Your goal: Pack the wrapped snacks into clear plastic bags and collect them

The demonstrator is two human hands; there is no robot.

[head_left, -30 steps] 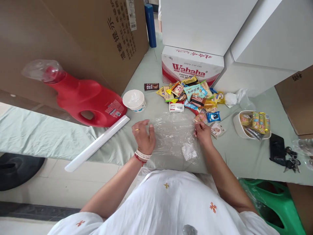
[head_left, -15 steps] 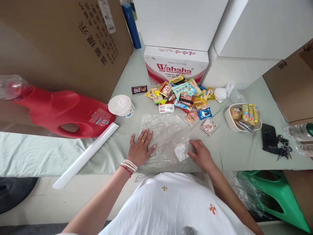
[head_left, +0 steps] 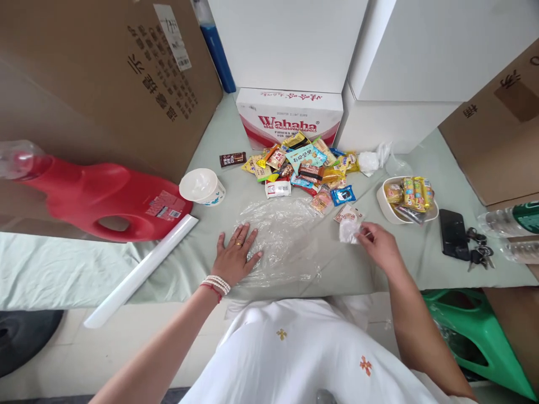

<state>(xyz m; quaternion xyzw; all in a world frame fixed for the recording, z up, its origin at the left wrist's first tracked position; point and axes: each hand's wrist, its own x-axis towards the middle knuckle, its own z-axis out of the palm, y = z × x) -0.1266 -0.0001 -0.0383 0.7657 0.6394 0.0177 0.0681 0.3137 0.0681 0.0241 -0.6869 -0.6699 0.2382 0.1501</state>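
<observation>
My left hand [head_left: 234,253] lies flat with spread fingers on the left edge of a clear plastic bag [head_left: 288,241], which is spread and wrinkled on the cloth. Between the thumb and fingertips of my right hand [head_left: 382,248] is a small folded white plastic packet [head_left: 348,231]. It hangs over part of a beige square snack packet [head_left: 351,212]. Beyond the bag, a heap of wrapped snacks [head_left: 310,154] lies against a red and white Wahaba-style carton [head_left: 290,115]. A blue snack packet [head_left: 343,195] sits at the heap's near right corner.
On the left are a white paper cup [head_left: 202,188], a red jug [head_left: 113,196] and a white roll [head_left: 143,272]. To the right stand a cream bowl [head_left: 385,205] of snacks, a black phone [head_left: 453,235], keys [head_left: 479,252] and clear bottles [head_left: 497,223]. White boxes [head_left: 290,45] rise behind.
My right hand has closed on the white packet, lifted it off the clear bag and carried it right and away from me. My left hand stays flat on the bag.
</observation>
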